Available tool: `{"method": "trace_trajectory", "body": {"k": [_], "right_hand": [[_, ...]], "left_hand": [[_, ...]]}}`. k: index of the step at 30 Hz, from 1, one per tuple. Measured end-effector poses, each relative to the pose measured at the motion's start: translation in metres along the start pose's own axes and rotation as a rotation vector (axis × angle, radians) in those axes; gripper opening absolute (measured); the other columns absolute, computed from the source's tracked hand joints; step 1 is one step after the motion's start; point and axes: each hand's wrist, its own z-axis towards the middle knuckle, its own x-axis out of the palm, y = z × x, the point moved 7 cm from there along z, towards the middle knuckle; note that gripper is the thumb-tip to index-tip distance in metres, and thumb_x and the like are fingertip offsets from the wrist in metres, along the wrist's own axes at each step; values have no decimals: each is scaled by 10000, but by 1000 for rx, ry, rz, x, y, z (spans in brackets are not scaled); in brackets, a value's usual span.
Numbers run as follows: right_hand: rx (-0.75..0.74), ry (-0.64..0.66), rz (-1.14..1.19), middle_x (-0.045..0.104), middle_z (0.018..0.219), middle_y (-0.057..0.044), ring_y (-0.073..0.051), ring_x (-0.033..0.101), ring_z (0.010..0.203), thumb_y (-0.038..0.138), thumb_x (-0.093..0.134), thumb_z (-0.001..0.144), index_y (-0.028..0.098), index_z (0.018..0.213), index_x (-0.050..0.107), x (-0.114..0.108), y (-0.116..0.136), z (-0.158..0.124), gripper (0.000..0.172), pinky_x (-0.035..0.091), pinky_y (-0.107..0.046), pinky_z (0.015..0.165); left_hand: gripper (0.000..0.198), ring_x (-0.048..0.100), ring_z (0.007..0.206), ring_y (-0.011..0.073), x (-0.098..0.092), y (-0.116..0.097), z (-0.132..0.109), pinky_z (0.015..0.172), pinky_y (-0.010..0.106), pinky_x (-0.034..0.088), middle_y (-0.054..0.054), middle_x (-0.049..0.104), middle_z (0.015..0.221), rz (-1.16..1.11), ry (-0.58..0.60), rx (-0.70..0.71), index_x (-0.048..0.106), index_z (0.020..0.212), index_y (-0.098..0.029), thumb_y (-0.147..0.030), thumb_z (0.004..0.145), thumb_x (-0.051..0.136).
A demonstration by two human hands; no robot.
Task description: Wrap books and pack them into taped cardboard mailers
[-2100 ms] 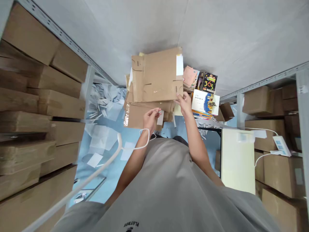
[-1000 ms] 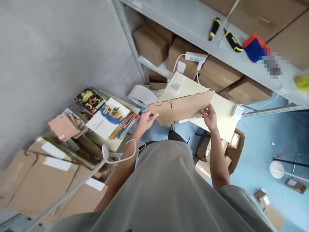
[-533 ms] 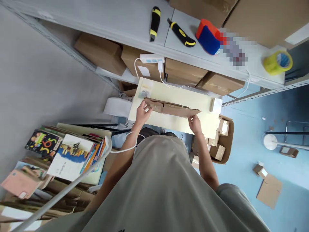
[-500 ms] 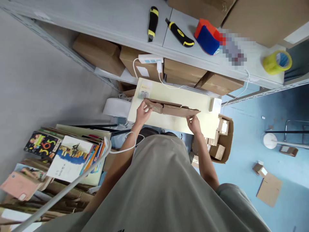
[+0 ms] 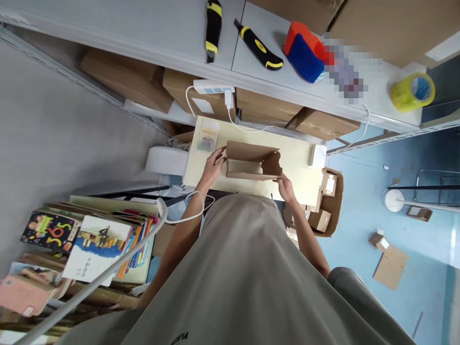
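Note:
Between my hands a cardboard box (image 5: 251,152) stands opened out into a rectangular frame, and the pale tabletop (image 5: 294,184) shows through its middle. My left hand (image 5: 214,166) grips its left side with the fingers at the edge. At its near right corner, my right hand (image 5: 285,187) pinches the cardboard. Behind my left hand lies a small printed card (image 5: 207,136) on the table. A small white box (image 5: 317,155) sits at the table's right end.
On the shelf above are two utility knives (image 5: 213,31) (image 5: 258,47), a red and blue tape dispenser (image 5: 304,52) and a yellow tape roll (image 5: 413,91). A white power strip (image 5: 213,87) hangs below. Books (image 5: 100,244) are stacked at left; a carton of small boxes (image 5: 334,206) stands right.
The cardboard went from a nearly flat, folded strip to an opened rectangular frame. My hands have come closer together, and the view has shifted slightly.

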Motion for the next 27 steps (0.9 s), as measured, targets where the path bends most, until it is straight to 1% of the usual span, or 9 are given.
{"method": "trace_trajectory", "body": {"k": [4,8,10,12,16,18,22,25,27], "right_hand": [[126,2,234,837,1394,-180,-366,753,1349,970,641,936,190,1317,812,-7,2,9,885,640,-556,1162],[166,128,351,798,1538,-172,-370,739,1423,972,836,797,214,1397,818,4,10,16,967,609,-587,1244],[179,173,378,777,1580,-170,-376,719,1477,969,844,800,224,1437,813,6,10,15,981,569,-605,1299],[173,207,369,739,1637,-172,-384,681,1543,952,851,818,236,1483,801,3,9,11,979,513,-616,1356],[218,302,361,655,1732,-180,-420,641,1595,937,870,815,270,1607,732,0,2,-2,1045,516,-667,1340],[275,325,390,633,1754,-176,-428,660,1576,928,872,821,292,1685,662,5,-2,-7,1094,571,-671,1285],[325,295,428,669,1722,-158,-401,724,1506,927,795,894,304,1779,545,22,-2,-12,1111,656,-615,1201],[262,200,376,713,1662,-194,-409,775,1427,942,776,892,237,1741,590,25,6,-13,1118,701,-588,1127],[212,122,304,772,1576,-204,-410,825,1324,937,764,904,208,1635,691,18,12,-14,1035,726,-574,1059]], "left_hand": [[737,803,1295,335,-9,14,-12,1074,515,688,177,793,1475,-12,75,-139,772,1465,-239,-539,802,885],[896,818,1258,345,-8,20,-22,1032,520,702,189,802,1450,-25,86,-205,726,1563,-257,-749,837,910],[962,799,1308,361,-8,19,-16,1073,551,687,205,796,1451,-18,44,-195,671,1640,-274,-827,876,862],[959,720,1467,385,-6,14,-4,1137,578,658,203,726,1588,-20,23,-159,620,1696,-328,-857,920,813],[874,499,1709,400,11,1,17,1241,587,592,91,493,1860,-34,128,-85,603,1701,-442,-841,950,801],[882,500,1708,403,21,-3,18,1259,597,574,94,520,1843,-42,191,-86,607,1700,-436,-818,937,829],[927,612,1607,411,34,1,5,1227,626,594,149,619,1748,-15,264,-137,597,1708,-395,-741,902,898],[926,595,1619,417,32,4,7,1247,610,579,188,596,1760,-15,136,-143,610,1694,-334,-741,912,893],[925,578,1634,421,32,0,18,1264,585,563,207,576,1772,-14,29,-126,621,1682,-296,-711,908,913]]}}
